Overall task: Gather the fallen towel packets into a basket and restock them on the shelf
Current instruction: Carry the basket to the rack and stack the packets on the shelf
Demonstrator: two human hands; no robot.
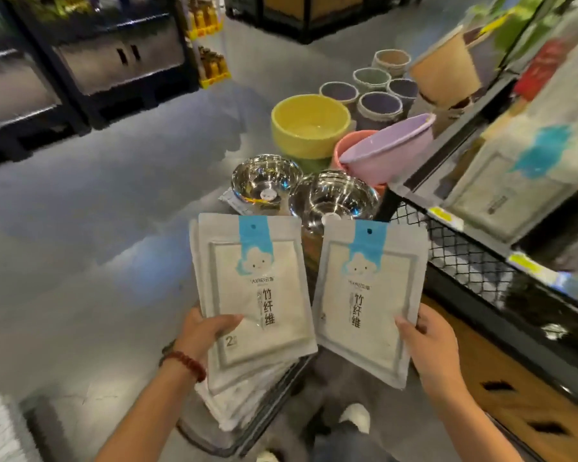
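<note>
The person is holding towel packets upright in both hands, above the basket. The left hand (204, 331) is gripping a stack of packets (257, 295) by its near left corner. The thumb is lying across the front and the fingers are hidden behind. At least two packets are showing, the back one peeping out along the left edge. The right hand (427, 345) is gripping a single packet (364, 295) by its near right edge, thumb on the front. The two lots are sitting side by side, just apart.

Below them the basket (271, 408) is standing on the floor with more packets (234, 405) lying in it. The shelf (447, 221) is running along the right, and shelved packets (514, 181) of the same blue-and-white kind are leaning there.

This looks like restocking under way. The single packet is the one to place first, since the right hand is nearer the shelf. It should go in with the blue strip up and the printed face outward, to match the shelved ones, and slide flat against them rather than drop in.

The stack is pinched at one corner only, so it may fan out or slip. Squaring it against the body or the basket rim first would help.

The purple basin (387, 151) and the steel bowls (334, 198) are crowding the far end of the shelf, so the reach should stay on the near side of them. A flat white thing (231, 201) is lying by the bowls, and I cannot tell whether it is another packet.
</note>
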